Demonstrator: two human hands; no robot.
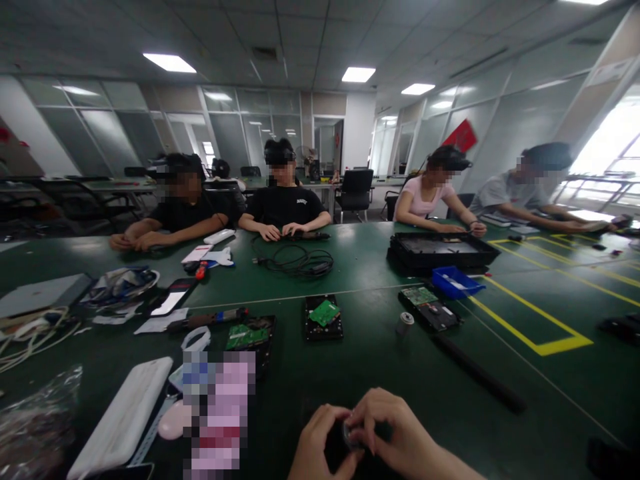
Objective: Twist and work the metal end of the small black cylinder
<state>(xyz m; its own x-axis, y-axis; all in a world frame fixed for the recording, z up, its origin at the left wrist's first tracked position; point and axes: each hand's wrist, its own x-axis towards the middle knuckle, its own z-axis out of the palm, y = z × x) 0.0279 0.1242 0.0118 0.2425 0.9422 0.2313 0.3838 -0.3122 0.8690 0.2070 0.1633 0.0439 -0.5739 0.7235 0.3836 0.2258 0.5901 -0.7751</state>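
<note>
My left hand (320,441) and my right hand (393,421) meet low in the view, close to the near side of the table. Between their fingertips is a small round greyish metal piece (347,433); the fingers cover most of it, so its exact kind is hidden. My left thumb and fingers curve around it from the left, while the right fingers pinch it from above and the right. Beyond my hands lie a hard drive with a green circuit board (324,312), another hard drive (434,310) and a small silvery cylinder (405,324) standing upright.
A dark rod (480,375) lies right of my hands. To the left are a white box-like case (125,413), a pink pouch-like thing (225,407), an electric screwdriver (207,320) and another drive (250,337). Across the green table (360,267), several people work near a blue tray (456,281).
</note>
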